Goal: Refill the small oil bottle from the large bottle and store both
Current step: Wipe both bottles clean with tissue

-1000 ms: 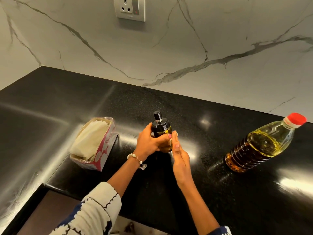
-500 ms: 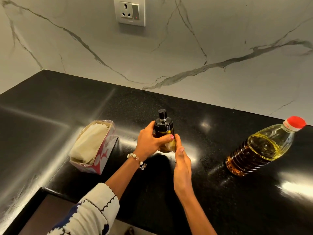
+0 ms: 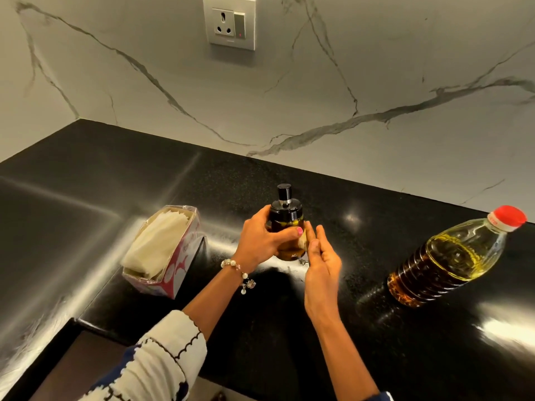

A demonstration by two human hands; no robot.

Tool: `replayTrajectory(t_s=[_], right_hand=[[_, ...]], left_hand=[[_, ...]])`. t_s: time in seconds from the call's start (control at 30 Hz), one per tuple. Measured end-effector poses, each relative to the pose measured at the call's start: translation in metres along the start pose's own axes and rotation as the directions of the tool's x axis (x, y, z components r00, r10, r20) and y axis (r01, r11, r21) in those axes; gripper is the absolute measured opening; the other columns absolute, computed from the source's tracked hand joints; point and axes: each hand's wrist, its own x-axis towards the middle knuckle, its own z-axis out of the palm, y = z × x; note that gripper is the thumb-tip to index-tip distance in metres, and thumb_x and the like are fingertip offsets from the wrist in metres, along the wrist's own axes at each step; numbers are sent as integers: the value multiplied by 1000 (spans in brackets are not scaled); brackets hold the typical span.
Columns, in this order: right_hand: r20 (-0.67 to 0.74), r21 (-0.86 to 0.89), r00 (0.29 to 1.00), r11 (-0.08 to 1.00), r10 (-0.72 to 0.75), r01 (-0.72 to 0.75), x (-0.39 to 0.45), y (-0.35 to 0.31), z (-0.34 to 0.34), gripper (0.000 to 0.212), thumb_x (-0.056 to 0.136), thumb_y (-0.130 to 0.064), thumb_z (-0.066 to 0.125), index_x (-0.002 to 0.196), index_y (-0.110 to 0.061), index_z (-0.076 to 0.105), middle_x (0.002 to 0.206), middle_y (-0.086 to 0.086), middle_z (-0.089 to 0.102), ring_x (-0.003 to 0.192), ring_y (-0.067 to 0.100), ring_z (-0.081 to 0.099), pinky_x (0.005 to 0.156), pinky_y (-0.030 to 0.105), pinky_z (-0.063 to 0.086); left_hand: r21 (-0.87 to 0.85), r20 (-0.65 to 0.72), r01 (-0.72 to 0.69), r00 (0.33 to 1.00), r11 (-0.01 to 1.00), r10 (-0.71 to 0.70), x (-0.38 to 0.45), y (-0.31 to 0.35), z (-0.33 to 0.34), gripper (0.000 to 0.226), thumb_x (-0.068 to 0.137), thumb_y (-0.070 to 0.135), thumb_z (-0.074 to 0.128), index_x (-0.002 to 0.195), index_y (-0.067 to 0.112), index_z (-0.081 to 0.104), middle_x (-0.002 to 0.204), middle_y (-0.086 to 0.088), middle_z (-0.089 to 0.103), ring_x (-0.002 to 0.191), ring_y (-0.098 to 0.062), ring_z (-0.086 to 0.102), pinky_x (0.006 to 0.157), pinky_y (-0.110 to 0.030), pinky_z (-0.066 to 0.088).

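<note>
The small oil bottle (image 3: 286,218), dark glass with a black pump cap, stands on the black counter (image 3: 289,328) in the middle. My left hand (image 3: 262,241) grips its body from the left, thumb across the front. My right hand (image 3: 321,261) is beside the bottle on its right, fingers straight, fingertips touching or nearly touching the glass. The large oil bottle (image 3: 451,259), clear plastic with a red cap and yellow oil, stands capped to the right, apart from both hands.
An open tissue box (image 3: 162,253) lies left of the small bottle. The marble wall with a socket (image 3: 230,23) rises behind the counter. The counter's front edge runs below my arms, with a dark recess at lower left.
The view has tilted slightly. My right hand's fingers have spread a little and drawn slightly away from the small bottle's side. My left hand keeps its grip.
</note>
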Motion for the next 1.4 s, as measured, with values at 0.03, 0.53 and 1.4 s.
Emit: replayTrajectory(t_s=[0.03,0.53,1.4], right_hand=[[11,2,999,999,-43,43,0,-7,3,37,101,-21,40,114,-51,57,145,-5,45,132,5,42,105,22,40],[-155,-77,981,989,114,-127,9,-7,7,34,98,-9,47,129,-14,57,125,2,63,116,11,58,101,35,47],[-48,186,909,898,413,-398,22,-17,0,58,97,-52,32,108,-7,67,103,12,72,105,24,65,98,44,48]], left_hand=[[-11,4,4,1000,1000,-4,0,1,1,45,70,34,82,108,38,58,105,9,70,98,-4,66,91,-40,55],[-4,-13,-44,999,999,44,1,13,3,43,73,29,81,111,27,61,103,5,70,97,-7,66,88,-31,56],[-132,145,-37,988,991,57,1,17,-1,34,75,18,80,101,32,63,100,6,70,94,-2,66,83,-22,53]])
